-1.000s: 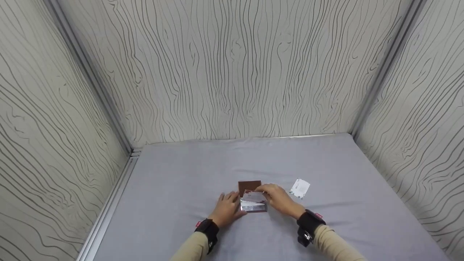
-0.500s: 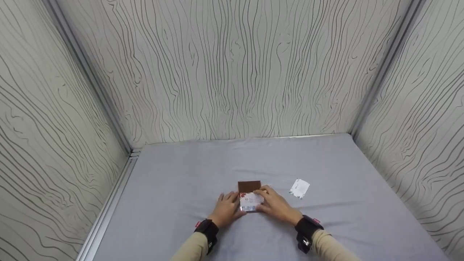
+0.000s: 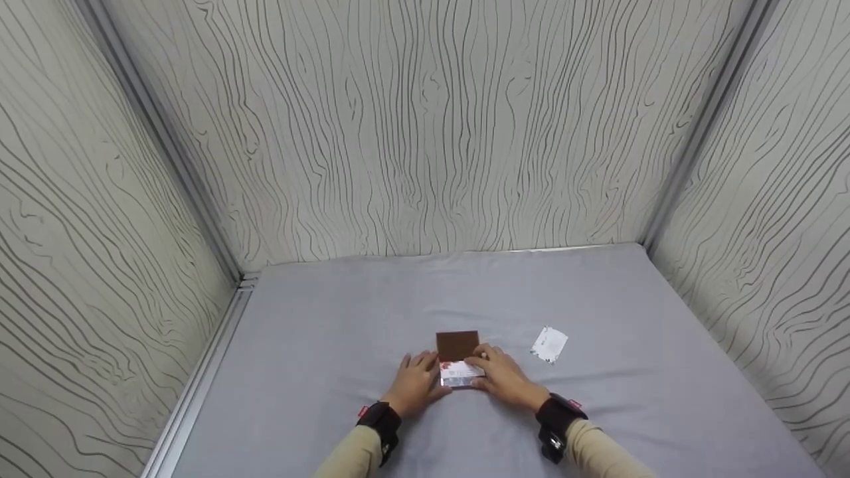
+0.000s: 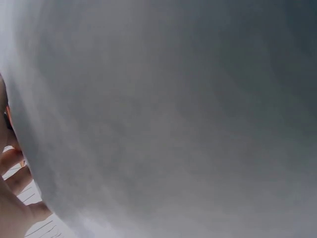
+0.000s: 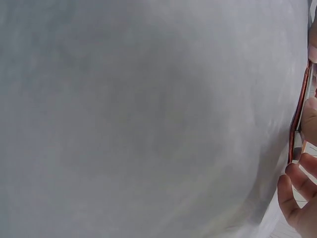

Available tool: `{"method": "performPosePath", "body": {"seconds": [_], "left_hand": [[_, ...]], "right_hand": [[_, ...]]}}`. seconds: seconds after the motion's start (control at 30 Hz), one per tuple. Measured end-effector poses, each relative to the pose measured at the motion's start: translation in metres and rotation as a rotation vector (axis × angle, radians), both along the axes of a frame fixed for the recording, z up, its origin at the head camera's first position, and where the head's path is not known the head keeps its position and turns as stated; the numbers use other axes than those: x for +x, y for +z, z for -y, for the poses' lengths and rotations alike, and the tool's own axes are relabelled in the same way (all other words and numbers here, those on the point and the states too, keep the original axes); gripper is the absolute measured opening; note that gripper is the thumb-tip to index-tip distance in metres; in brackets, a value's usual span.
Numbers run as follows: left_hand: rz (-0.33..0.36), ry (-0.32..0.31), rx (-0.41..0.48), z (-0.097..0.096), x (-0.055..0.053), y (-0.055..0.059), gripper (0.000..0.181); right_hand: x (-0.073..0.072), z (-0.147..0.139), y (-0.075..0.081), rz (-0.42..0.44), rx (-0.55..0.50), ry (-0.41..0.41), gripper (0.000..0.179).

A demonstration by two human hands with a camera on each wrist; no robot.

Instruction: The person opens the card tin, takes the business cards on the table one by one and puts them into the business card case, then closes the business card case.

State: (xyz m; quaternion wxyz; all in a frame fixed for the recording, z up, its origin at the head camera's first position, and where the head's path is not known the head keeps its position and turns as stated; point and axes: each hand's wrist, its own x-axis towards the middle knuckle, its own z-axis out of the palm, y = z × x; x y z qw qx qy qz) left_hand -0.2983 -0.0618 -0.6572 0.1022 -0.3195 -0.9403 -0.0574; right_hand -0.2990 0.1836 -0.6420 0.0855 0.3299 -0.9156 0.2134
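Observation:
A brown card case [image 3: 457,344] lies unfolded on the grey cloth, its bare flap toward the back. In its near half sits a white business card [image 3: 459,367] with red print, its lower part behind a shiny strip. My left hand [image 3: 413,384] holds the case's left side, thumb at the near corner and forefinger farther up. My right hand [image 3: 510,380] has a forefinger at the card's top edge and its thumb at the case's right side. The right wrist view catches the case's brown edge [image 5: 299,109] under that thumb [image 5: 309,121]; the left wrist view shows mostly cloth.
A second white card [image 3: 549,345] with small dark print lies flat, right of the right hand. Grey cloth [image 3: 345,312] with some creases covers the table. Pale panels [image 3: 425,133] with wavy lines rise at the back and both sides.
The business card, slanted and partly out of the case a second ago, now lies straight and has slid toward the near edge. My right hand moved slightly nearer with it; the left stayed put.

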Motion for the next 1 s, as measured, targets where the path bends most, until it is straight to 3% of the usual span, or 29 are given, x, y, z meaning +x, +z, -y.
{"method": "performPosePath", "body": {"seconds": [0.47,0.77,1.0], "left_hand": [[0.01,0.009,-0.009,-0.001,0.002,0.002,0.062],[0.033,-0.002,0.015,-0.002,0.003,0.003,0.062],[0.066,0.01,0.02,-0.001,0.004,0.006,0.063]], "right_hand": [[0.003,0.0,0.003,0.048,0.035,-0.013,0.051],[0.003,-0.016,0.012,0.061,0.016,0.004,0.051],[-0.002,-0.041,0.013,-0.027,0.012,-0.026,0.038]]}}
